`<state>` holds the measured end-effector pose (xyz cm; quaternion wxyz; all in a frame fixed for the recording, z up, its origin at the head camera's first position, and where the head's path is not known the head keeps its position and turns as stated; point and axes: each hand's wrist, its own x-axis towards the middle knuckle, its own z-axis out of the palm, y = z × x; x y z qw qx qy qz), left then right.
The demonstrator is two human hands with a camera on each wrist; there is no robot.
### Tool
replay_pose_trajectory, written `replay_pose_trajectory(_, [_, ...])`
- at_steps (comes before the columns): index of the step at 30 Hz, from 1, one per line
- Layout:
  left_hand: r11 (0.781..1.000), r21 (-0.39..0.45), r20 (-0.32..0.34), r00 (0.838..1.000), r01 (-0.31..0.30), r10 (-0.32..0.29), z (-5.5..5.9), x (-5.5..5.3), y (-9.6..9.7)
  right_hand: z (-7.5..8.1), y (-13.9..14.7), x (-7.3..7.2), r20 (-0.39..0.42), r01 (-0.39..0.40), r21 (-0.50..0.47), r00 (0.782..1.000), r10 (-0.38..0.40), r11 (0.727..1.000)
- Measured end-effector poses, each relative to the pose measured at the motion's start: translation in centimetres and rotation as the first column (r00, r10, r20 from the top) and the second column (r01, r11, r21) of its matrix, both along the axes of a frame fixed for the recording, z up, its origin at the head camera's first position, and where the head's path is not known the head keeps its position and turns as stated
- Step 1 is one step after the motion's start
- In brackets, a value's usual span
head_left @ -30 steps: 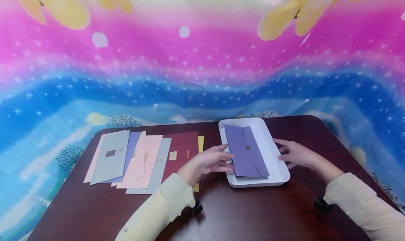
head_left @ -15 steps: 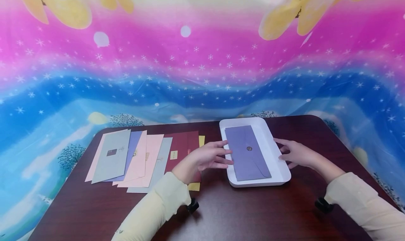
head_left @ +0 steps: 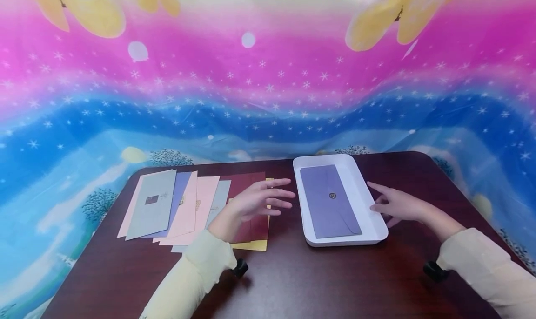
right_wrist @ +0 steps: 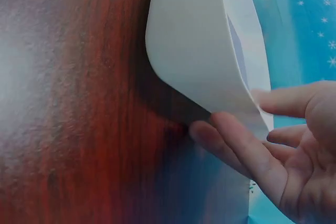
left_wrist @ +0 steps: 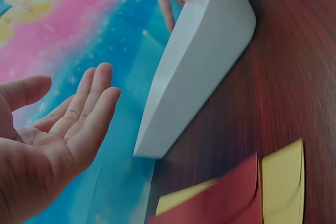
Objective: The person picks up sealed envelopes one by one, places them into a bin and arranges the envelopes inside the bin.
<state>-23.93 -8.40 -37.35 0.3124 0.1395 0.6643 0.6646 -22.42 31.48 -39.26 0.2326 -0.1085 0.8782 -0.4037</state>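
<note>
Purple envelope (head_left: 326, 214) lies flat in white tray (head_left: 359, 193)

Smooth paper with a round, dark-and-gold emblem (head_left: 332, 195), it sits nearer the tray's left wall. The tray is shallow and round-cornered. Left of it, more paper envelopes (head_left: 186, 212) overlap in grey, pink, violet, dark red and yellow on the wood-grained worktop (head_left: 318, 281). Toward the tray, the left hand (head_left: 259, 199) spreads, holding nothing; at its right wall, the right hand (head_left: 402, 206) is loosely parted, contact unclear.
</note>
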Motion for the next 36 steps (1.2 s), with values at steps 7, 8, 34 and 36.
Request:
replay_pose_trajectory(7, [0.987,-0.076,-0.101,0.986,-0.143,0.135,-1.3,-0.4,-4.3,-0.6,0.1,0.5,-0.063,-0.004,-0.023,0.998,0.003,1.000])
replay_pose_trajectory(8, [0.981,-0.089,-0.111,0.980,-0.173,0.163,-1.5,-0.4,-5.1,-0.7,0.1,0.5,-0.058,-0.006,-0.030,0.998,0.004,1.000])
replay_pose_trajectory(34, [0.649,-0.559,-0.671,0.742,-0.516,0.012,-1.9,2.4,-13.1,-0.6,0.4,0.9,0.061,0.002,-0.127,0.998,0.005,0.992])
replay_pose_trajectory(36, [0.623,-0.601,-0.679,0.731,-0.500,-0.069,-2.2,2.8,-12.4,-0.6,0.4,0.9,0.064,0.005,-0.119,0.998,0.002,0.993])
